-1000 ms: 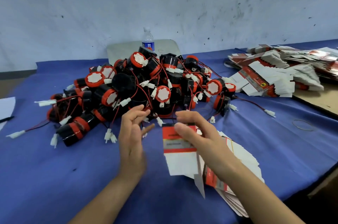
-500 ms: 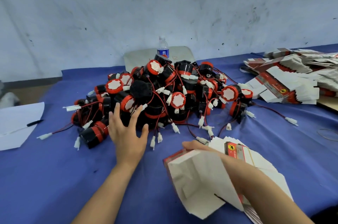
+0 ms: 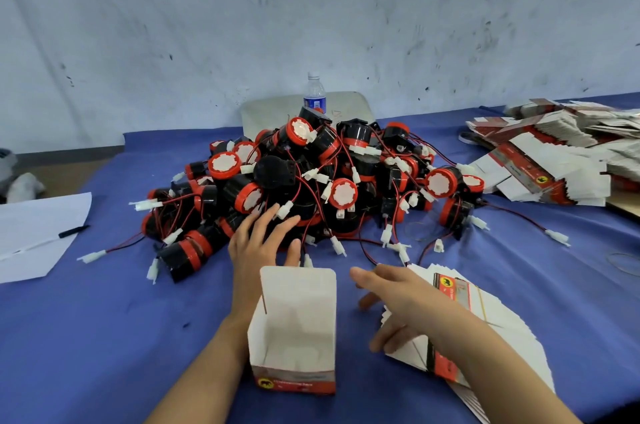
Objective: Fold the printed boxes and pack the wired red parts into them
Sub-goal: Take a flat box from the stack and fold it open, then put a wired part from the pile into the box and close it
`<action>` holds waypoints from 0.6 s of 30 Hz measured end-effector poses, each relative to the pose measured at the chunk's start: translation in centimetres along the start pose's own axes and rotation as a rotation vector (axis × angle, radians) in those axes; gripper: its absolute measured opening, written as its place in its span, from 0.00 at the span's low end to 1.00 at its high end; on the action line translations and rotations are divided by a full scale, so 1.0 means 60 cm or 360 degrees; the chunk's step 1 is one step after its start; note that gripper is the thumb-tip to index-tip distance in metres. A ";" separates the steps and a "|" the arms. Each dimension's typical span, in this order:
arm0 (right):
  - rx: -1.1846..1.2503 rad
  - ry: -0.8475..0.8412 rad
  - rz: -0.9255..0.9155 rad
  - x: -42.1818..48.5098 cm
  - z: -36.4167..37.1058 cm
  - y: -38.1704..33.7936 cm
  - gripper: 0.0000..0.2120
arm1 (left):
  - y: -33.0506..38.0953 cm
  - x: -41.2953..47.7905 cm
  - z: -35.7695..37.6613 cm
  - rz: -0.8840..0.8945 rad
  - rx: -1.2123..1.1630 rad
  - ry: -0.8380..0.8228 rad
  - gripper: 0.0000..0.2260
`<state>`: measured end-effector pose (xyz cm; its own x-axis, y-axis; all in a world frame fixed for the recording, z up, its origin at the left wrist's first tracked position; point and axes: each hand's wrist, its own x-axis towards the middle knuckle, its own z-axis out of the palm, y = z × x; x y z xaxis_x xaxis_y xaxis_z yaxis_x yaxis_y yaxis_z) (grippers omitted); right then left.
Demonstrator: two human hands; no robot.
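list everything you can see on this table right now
open box: one, white inside with red printed base, standing near centre
wired red parts: many, black and red with white plugs, heaped mid-table
near flat boxes: fanned stack, white and red, near right
far flat boxes: heap, white and red, far right
water bottle: one, clear with blue label, behind the heap
paper sheet: one, white, left edge
pen: one, dark, on the sheet
table cloth: one, blue
left hand: open, fingers at the heap's near edge
right hand: open, over the near flat boxes

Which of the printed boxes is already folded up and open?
The box standing upright at front centre, top flap raised. The stack at the right hand and the far-right pile lie flat.
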<state>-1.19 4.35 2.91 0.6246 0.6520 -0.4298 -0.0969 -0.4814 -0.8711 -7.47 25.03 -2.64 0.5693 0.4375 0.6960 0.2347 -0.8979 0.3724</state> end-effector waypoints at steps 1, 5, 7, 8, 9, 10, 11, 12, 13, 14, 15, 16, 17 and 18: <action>0.0018 0.0050 -0.0044 -0.001 -0.002 -0.001 0.18 | 0.001 0.001 0.001 0.0027 -0.0007 -0.0039 0.22; 0.0123 0.0159 -0.0216 -0.005 -0.001 -0.003 0.10 | 0.003 0.001 -0.002 -0.0034 -0.0113 -0.0184 0.26; 0.0180 0.0185 -0.0270 -0.008 0.003 -0.005 0.08 | 0.002 -0.001 -0.005 -0.0107 -0.0349 -0.0182 0.22; 0.0219 0.0188 -0.0294 -0.009 0.004 -0.005 0.08 | 0.004 -0.001 -0.008 -0.0150 -0.0567 -0.0162 0.17; 0.0263 0.0192 -0.0313 -0.010 0.005 -0.005 0.08 | 0.008 -0.001 -0.011 -0.0198 -0.0785 -0.0146 0.14; 0.0316 0.0196 -0.0329 -0.010 0.005 -0.006 0.08 | 0.014 0.000 -0.014 -0.0261 -0.0987 -0.0136 0.12; 0.0388 0.0200 -0.0342 -0.010 0.005 -0.006 0.09 | 0.021 0.002 -0.017 -0.0350 -0.1159 -0.0150 0.11; 0.0495 0.0202 -0.0351 -0.010 0.006 -0.007 0.09 | 0.026 0.005 -0.020 -0.0460 -0.1326 -0.0201 0.10; 0.0637 0.0203 -0.0362 -0.008 0.007 -0.008 0.09 | 0.031 0.008 -0.022 -0.0563 -0.1475 -0.0266 0.10; 0.0777 0.0202 -0.0381 -0.004 0.009 -0.008 0.10 | 0.032 0.009 -0.024 -0.0652 -0.1594 -0.0345 0.13; 0.0881 0.0197 -0.0401 0.000 0.011 -0.008 0.10 | 0.034 0.009 -0.024 -0.0733 -0.1664 -0.0452 0.17; 0.0949 0.0190 -0.0414 0.006 0.013 -0.007 0.11 | 0.039 0.008 -0.027 -0.0816 -0.1719 -0.0592 0.21; 0.0998 0.0179 -0.0419 0.011 0.016 -0.007 0.11 | 0.043 0.005 -0.024 -0.0898 -0.1749 -0.0749 0.26; 0.1028 0.0169 -0.0420 0.017 0.020 -0.006 0.11 | 0.049 0.004 -0.019 -0.0983 -0.1790 -0.0897 0.28</action>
<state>-1.44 5.89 2.53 0.7596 0.6226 -0.1880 -0.3519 0.1504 -0.9239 -7.54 22.58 -0.67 0.9059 0.4234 0.0045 -0.0361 0.0667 0.9971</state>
